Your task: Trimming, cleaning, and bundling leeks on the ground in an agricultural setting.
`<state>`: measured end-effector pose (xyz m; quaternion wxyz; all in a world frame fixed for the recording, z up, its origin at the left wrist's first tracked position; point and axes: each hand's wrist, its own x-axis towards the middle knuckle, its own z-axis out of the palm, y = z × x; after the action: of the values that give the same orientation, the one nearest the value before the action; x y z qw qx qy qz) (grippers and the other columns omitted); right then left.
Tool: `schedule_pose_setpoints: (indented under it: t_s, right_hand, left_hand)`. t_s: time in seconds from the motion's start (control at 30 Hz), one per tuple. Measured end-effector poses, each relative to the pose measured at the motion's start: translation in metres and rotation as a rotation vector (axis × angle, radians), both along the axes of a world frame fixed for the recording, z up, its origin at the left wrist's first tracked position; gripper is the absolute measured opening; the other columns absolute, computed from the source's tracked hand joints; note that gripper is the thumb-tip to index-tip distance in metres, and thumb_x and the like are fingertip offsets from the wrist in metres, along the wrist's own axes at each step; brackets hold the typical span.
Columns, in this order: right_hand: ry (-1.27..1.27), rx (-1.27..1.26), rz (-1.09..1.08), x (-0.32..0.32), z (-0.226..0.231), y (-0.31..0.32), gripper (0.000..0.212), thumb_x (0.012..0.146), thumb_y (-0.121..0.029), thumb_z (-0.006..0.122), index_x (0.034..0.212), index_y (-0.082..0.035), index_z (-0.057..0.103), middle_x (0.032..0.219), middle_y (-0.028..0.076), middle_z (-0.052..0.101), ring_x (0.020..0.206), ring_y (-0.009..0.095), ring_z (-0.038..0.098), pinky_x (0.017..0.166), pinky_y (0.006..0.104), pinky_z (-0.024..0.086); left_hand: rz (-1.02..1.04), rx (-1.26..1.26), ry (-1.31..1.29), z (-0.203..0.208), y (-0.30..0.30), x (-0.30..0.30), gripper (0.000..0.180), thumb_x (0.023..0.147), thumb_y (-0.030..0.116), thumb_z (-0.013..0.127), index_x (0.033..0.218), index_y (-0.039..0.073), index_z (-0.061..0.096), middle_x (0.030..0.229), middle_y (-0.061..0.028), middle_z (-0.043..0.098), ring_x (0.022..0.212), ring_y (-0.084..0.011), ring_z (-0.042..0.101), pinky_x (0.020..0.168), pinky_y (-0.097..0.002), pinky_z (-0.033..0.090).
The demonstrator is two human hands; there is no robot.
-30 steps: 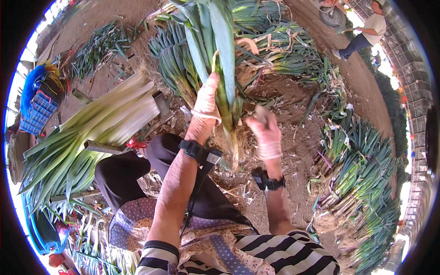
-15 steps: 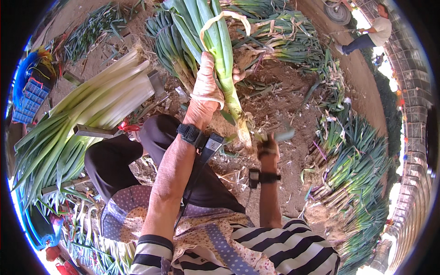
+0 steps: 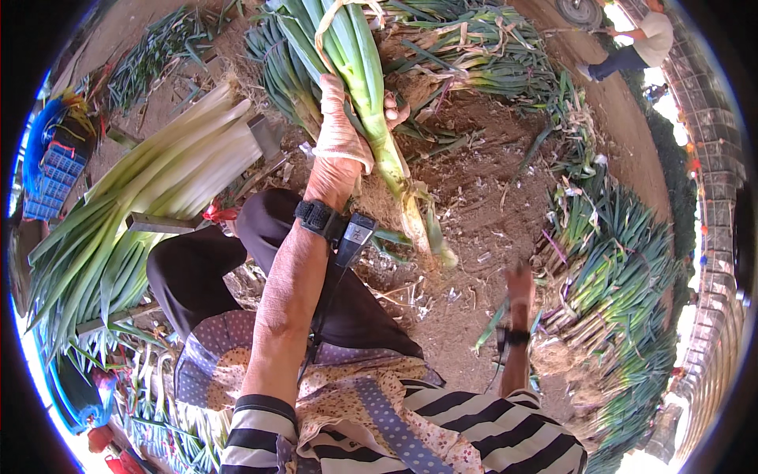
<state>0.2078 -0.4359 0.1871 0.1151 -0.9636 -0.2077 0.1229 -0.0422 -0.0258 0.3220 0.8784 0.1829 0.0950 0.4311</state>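
Note:
My left hand, in a pale glove, is closed around a leek and holds it up, green leaves pointing away from me and the white shank hanging toward my knee. Loose outer skins dangle from the shank's lower end. My right hand is low on the right, well apart from the leek, and blurred by motion. A thin green leaf strip shows beside that wrist; I cannot tell whether the fingers hold it.
A stack of trimmed white leeks lies on a metal frame at my left. Untrimmed leek heaps lie ahead and at right. A blue crate stands far left. Another person stands at top right.
My right hand swung away from the leek's root end, down and to the right. My left hand lifted the leek slightly farther from me.

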Motion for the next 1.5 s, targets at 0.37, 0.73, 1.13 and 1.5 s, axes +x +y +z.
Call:
schedule_pose_setpoints:
  t_s: [0.37, 0.73, 1.13, 1.5]
  right_hand:
    - [-0.259, 0.739, 0.989, -0.142, 0.133, 0.307, 0.027, 0.064, -0.002, 0.073, 0.084, -0.010, 0.056, 0.087, 0.005, 0.057, 0.077, 0.023, 0.058, 0.063, 0.0336, 0.049]
    - [0.050, 0.912, 0.783, -0.138, 0.137, 0.223, 0.039, 0.060, -0.003, 0.081, 0.094, -0.008, 0.062, 0.088, 0.007, 0.063, 0.075, 0.019, 0.062, 0.066, 0.0292, 0.055]
    - [-0.904, 0.628, 1.207, -0.107, 0.235, 0.366, 0.033, 0.069, -0.028, 0.075, 0.098, -0.018, 0.062, 0.088, 0.001, 0.059, 0.082, 0.019, 0.057, 0.077, 0.0375, 0.047]
    - [-0.186, 0.873, 0.738, -0.093, 0.173, 0.307, 0.083, 0.059, -0.011, 0.083, 0.131, -0.008, 0.043, 0.120, 0.014, 0.051, 0.103, 0.027, 0.053, 0.084, 0.0401, 0.046]
  left_hand:
    - [0.047, -0.068, -0.017, -0.006, -0.011, 0.010, 0.050, 0.079, 0.043, 0.069, 0.111, 0.009, 0.051, 0.094, -0.0066, 0.058, 0.085, -0.0213, 0.055, 0.075, -0.0391, 0.047]
    - [-0.007, -0.012, 0.015, -0.001, 0.003, -0.005, 0.051, 0.076, 0.039, 0.074, 0.113, 0.012, 0.053, 0.091, -0.0041, 0.054, 0.085, -0.0210, 0.054, 0.077, -0.0456, 0.048]
    - [-0.166, 0.084, 0.070, -0.001, -0.021, 0.005, 0.058, 0.080, 0.048, 0.066, 0.115, 0.003, 0.054, 0.088, -0.0067, 0.061, 0.076, -0.0188, 0.060, 0.070, -0.0328, 0.051]
    - [-0.054, 0.324, 0.477, 0.008, -0.018, 0.003, 0.051, 0.083, 0.051, 0.062, 0.106, 0.005, 0.056, 0.087, -0.0014, 0.056, 0.078, -0.0104, 0.050, 0.069, -0.0256, 0.043]
